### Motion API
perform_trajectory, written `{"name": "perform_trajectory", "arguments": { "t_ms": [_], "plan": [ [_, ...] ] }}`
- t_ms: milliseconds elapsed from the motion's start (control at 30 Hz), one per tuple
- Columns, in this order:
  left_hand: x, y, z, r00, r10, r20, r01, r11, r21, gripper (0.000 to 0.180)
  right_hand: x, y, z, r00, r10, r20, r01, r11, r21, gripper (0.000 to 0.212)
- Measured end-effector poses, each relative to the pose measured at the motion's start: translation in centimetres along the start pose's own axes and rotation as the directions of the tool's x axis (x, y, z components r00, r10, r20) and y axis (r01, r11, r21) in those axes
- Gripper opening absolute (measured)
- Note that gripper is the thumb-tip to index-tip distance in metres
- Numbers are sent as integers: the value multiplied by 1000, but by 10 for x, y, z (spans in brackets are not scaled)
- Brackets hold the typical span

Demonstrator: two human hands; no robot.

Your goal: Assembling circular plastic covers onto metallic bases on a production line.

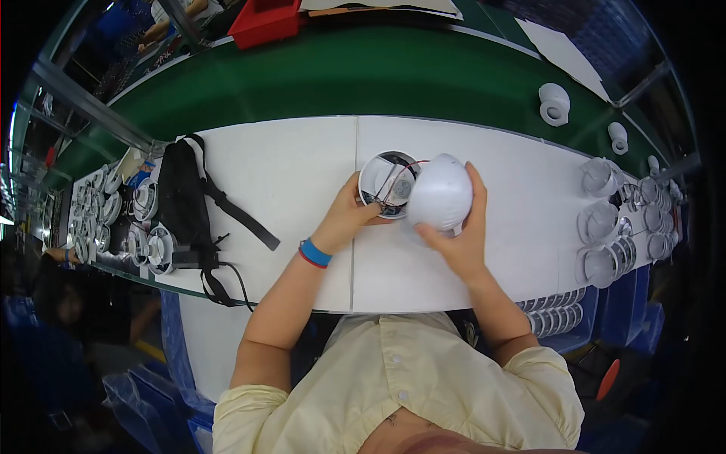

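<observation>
Over the middle of the white table (295, 174), my left hand (346, 213) grips the rim of a round white housing (366, 181). The housing's open side faces up, showing a dark interior, a pale round part and thin red and black wires. Just to its right, my right hand (467, 240) holds a smooth white dome cover (441, 195), thumb in front and fingers round its far right side. The cover overlaps the housing's right edge in this view. A thin dark red wire runs from the housing towards the cover; where it ends is hidden.
A black bag (184, 197) with straps and a cable lies left, beside several white round housings (159, 248). Clear domes (600, 265) and rings stand at the right edge. Beyond runs a green belt (302, 83) with white parts (554, 104) and a red bin (265, 21).
</observation>
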State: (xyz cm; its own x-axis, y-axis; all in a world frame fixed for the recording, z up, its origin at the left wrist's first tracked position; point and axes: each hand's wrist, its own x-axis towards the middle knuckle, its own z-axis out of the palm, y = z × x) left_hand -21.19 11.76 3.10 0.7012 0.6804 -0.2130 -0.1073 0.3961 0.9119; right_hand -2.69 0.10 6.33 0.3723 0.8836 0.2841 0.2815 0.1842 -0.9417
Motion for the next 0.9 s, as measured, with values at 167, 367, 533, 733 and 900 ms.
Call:
{"name": "perform_trajectory", "arguments": {
  "t_ms": [167, 367, 533, 733, 900],
  "plan": [
    [11, -25, 17, 938, 330, -103, -316, 940, 129, 66, -4, -8, 27, 978, -208, -17, 186, 907, -378, 104],
    [4, -30, 23, 864, 500, -58, -486, 859, 161, 73, 3, -11, 35, 990, -138, -33, 123, 951, -283, 101],
    [-8, -17, 25, 904, 390, 177, -388, 920, -48, 80, 10, 4, 30, 990, -141, -7, 135, 964, -229, 97],
    [-12, 2, 31, 981, 177, 77, -122, 879, -462, 71, -1, 17, 39, 971, -216, 101, 223, 973, -65, 97],
    [-17, 0, 34, 985, 174, -12, -163, 892, -421, 71, 1, 14, 47, 940, -323, 111, 336, 933, -131, 98]
  ]
}}
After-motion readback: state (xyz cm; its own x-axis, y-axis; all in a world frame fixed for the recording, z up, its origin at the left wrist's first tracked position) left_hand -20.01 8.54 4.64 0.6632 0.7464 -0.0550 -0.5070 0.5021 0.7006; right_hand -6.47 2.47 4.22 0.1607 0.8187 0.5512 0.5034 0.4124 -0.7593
